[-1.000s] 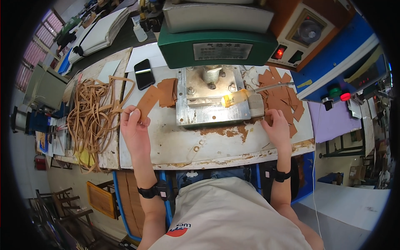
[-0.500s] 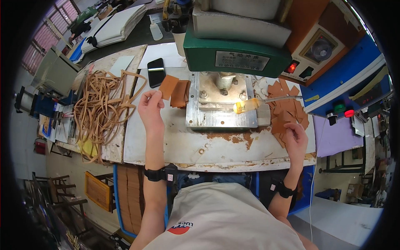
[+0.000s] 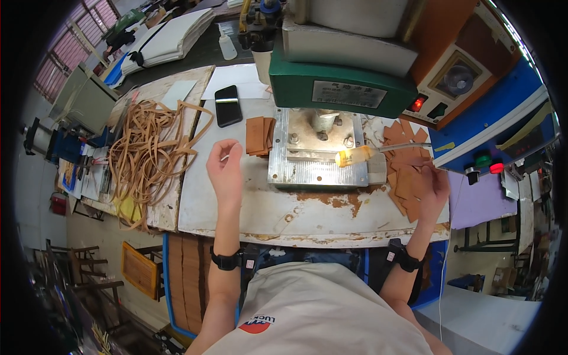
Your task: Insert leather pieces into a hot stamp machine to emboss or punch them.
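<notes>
My left hand (image 3: 225, 168) is over the pale tabletop, its fingers loosely curled, a small gap by the thumb and nothing held. Just beyond it, a small stack of brown leather pieces (image 3: 255, 136) lies against the left side of the metal press bed (image 3: 284, 174). My right hand (image 3: 435, 188) is at the scattered pile of leather pieces (image 3: 408, 154) to the right of the press. Its fingers are closed around the edge of a leather piece (image 3: 413, 182); the fingertips are partly hidden.
The green press head (image 3: 290, 80) overhangs the bed, and a lit yellow lamp (image 3: 353, 156) reaches in from the right. A black phone (image 3: 228, 106) lies beyond the stack. Tangled tan straps (image 3: 148, 142) cover the left table. A blue control box (image 3: 491, 130) stands right.
My left hand has let go of a leather piece, now on the stack, and drawn back nearer me. My right hand has shifted slightly right at the pile.
</notes>
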`<move>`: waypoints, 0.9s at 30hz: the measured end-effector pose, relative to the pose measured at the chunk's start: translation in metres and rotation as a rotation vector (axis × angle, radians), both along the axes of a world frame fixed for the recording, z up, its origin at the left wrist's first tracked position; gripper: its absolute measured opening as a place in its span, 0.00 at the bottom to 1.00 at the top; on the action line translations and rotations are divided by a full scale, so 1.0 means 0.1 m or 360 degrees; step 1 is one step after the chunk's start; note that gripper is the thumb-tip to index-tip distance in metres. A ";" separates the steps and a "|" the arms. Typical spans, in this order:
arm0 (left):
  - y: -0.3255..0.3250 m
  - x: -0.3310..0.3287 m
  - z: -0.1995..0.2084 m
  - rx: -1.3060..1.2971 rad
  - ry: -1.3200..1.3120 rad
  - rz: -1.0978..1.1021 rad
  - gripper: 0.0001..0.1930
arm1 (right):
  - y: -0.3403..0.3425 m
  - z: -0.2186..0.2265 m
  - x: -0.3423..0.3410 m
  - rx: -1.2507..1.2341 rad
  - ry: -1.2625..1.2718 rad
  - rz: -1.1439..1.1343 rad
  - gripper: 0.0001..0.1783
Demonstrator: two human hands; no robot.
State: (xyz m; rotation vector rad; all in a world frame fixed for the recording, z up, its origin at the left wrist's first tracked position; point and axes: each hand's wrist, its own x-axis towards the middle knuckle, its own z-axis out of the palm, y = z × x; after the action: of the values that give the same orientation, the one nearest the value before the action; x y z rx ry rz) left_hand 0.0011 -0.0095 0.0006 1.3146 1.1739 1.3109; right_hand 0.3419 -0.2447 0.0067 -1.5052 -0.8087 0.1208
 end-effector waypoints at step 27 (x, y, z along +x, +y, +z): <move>-0.77 0.42 0.18 -0.0375 -0.0475 -0.0516 0.09 | 0.55 -0.14 -0.46 -0.0710 -0.0533 0.0169 0.13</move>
State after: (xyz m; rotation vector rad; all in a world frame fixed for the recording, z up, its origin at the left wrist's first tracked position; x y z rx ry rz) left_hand 0.0429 -0.0863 0.0184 1.0441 0.8388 1.0532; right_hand 0.2954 -0.1894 -0.0072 -1.9334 -1.1869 0.1358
